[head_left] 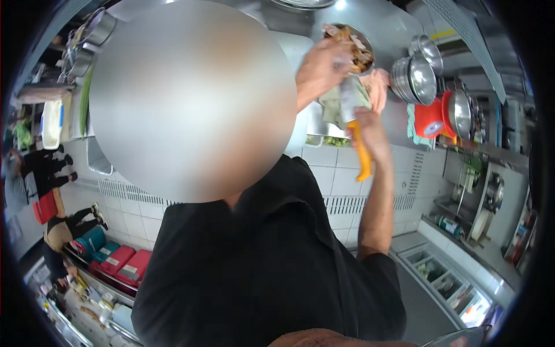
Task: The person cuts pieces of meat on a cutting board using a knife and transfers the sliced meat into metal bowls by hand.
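Observation:
My right hand [373, 136] is wrapped round the yellow handle of a knife [361, 155]. The knife's pale blade is blurred and points away from me, over a grey-green cloth [332, 107] and a pink cloth [378, 88]. My left hand [325, 68] reaches over the near left rim of a round metal bowl [370, 47]. Browned, meat-like pieces [359, 51] fill that bowl. Motion smears the left fingers, so whether they grip a piece cannot be made out. A large blurred disc covers my left forearm and much of the worktop.
Stacked metal bowls [422, 80] stand right of the cloths, beside a red kitchen scale [429, 120]. A white board [293, 46] lies partly behind the blurred disc. Red containers [134, 266] line the lower left. Another person [55, 231] stands at far left.

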`<state>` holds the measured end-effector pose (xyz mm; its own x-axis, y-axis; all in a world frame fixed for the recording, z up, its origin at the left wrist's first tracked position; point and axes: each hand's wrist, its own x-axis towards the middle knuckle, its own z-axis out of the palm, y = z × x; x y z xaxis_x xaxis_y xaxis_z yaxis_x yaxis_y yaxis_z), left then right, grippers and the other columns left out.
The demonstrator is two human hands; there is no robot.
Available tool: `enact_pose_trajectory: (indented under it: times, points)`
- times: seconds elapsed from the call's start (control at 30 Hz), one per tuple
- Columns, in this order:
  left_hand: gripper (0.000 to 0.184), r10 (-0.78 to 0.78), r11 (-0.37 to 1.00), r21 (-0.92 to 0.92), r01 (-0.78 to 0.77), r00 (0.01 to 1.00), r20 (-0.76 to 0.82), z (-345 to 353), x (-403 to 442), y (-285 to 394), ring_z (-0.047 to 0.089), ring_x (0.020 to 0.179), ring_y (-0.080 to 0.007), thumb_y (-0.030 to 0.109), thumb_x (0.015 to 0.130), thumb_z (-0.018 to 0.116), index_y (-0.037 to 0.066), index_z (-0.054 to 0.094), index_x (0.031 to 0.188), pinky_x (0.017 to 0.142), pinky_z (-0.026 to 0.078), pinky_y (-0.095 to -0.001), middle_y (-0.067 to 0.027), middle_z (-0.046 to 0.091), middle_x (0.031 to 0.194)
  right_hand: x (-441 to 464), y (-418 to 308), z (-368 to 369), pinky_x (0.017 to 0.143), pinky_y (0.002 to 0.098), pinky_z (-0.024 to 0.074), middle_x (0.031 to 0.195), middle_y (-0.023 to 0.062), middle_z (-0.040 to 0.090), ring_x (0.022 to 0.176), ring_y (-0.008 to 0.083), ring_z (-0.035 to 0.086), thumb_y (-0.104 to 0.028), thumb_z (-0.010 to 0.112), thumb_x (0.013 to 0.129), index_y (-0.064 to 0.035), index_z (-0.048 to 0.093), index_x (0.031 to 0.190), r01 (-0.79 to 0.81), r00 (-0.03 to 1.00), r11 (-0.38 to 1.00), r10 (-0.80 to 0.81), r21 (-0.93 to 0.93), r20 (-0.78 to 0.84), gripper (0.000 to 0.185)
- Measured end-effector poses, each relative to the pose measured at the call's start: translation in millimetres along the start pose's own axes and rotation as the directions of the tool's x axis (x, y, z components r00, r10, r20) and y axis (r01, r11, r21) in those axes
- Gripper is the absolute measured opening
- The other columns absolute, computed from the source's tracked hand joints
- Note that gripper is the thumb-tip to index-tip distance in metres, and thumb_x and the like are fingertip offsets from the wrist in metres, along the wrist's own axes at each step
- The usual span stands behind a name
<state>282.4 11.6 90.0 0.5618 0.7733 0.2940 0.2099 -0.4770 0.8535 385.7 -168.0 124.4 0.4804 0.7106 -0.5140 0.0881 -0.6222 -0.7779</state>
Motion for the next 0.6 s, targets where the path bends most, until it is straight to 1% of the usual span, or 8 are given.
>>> enact_pose_trajectory:
  times: [0.03,0.07,0.17,0.23,0.3,0.37,0.47,0.6]
  points:
    - [0.044,0.064,0.998,-0.022,-0.064,0.998,-0.020,7,19,-1,0.072,0.094,-0.0298,0.020,0.085,0.075,0.007,0.070,0.126,0.085,0.058,-0.0388,-0.0186,0.067,0.116,15,-10,-14,0.042,0.0317,0.0446,0.071,0.0114,0.065,0.046,0.0157,0.055,-0.026,0.046,0.106,0.0017,0.059,0.114,0.018,1.000,0.999,-0.018,-0.036,0.006,0.032]
    - [0.042,0.088,0.994,0.064,-0.087,0.996,-0.017,4,29,-3,0.072,0.094,-0.0303,0.020,0.085,0.075,0.008,0.070,0.125,0.086,0.057,-0.0397,-0.0185,0.067,0.119,27,-18,-26,0.043,0.0340,0.0452,0.071,0.0128,0.065,0.047,0.0165,0.057,-0.025,0.045,0.106,0.0032,0.060,0.114,0.032,0.999,0.997,-0.031,-0.072,0.010,0.033]
    - [0.036,0.132,0.958,0.260,-0.125,0.991,-0.007,-19,46,-5,0.071,0.095,-0.0321,0.019,0.087,0.072,0.008,0.072,0.121,0.089,0.056,-0.0416,-0.0171,0.067,0.125,43,-36,-39,0.044,0.0342,0.0452,0.068,0.0130,0.064,0.047,0.0179,0.058,-0.026,0.045,0.106,0.0033,0.061,0.104,-0.003,0.982,0.854,-0.096,-0.520,-0.163,0.034]
    - [0.032,0.121,0.941,0.319,-0.110,0.992,-0.016,-70,38,-19,0.071,0.098,-0.0338,0.018,0.088,0.071,0.009,0.073,0.118,0.091,0.055,-0.0422,-0.0150,0.069,0.122,48,-17,-48,0.044,0.0344,0.0449,0.066,0.0126,0.063,0.047,0.0180,0.058,-0.026,0.044,0.106,0.0039,0.061,0.100,-0.025,0.961,0.878,-0.110,-0.478,-0.252,0.035]
    - [0.026,-0.056,0.894,0.446,0.046,0.998,0.010,-125,35,-51,0.069,0.101,-0.0340,0.017,0.088,0.070,0.011,0.075,0.113,0.095,0.054,-0.0423,-0.0120,0.072,0.116,35,-2,-50,0.043,0.0345,0.0444,0.066,0.0121,0.063,0.047,0.0175,0.058,-0.026,0.044,0.106,0.0045,0.060,0.098,-0.052,0.946,0.910,-0.087,-0.412,-0.313,0.035]
    - [0.025,-0.326,0.771,0.607,0.192,0.938,0.117,-176,40,-73,0.068,0.105,-0.0320,0.015,0.086,0.072,0.013,0.077,0.110,0.097,0.053,-0.0417,-0.0110,0.074,0.111,18,5,-46,0.043,0.0345,0.0438,0.067,0.0115,0.063,0.046,0.0164,0.056,-0.025,0.044,0.106,0.0052,0.059,0.098,-0.070,0.940,0.944,-0.046,-0.323,-0.338,0.035]
    - [0.031,-0.304,0.663,0.749,0.001,0.914,0.268,-195,32,-112,0.065,0.110,-0.0303,0.012,0.082,0.075,0.012,0.076,0.113,0.100,0.051,-0.0410,-0.0075,0.072,0.116,2,15,-32,0.043,0.0332,0.0424,0.068,0.0107,0.063,0.046,0.0146,0.055,-0.024,0.045,0.107,0.0058,0.058,0.098,-0.041,0.933,0.973,-0.043,-0.226,-0.357,0.034]
    - [0.038,-0.201,0.556,0.778,-0.294,0.860,0.469,-172,21,-116,0.055,0.118,-0.0310,0.008,0.077,0.077,0.007,0.072,0.115,0.105,0.048,-0.0390,-0.0039,0.066,0.124,-9,17,-10,0.043,0.0311,0.0419,0.069,0.0115,0.063,0.047,0.0129,0.054,-0.024,0.047,0.108,0.0052,0.058,0.100,0.031,0.952,0.995,-0.059,-0.098,-0.299,0.032]
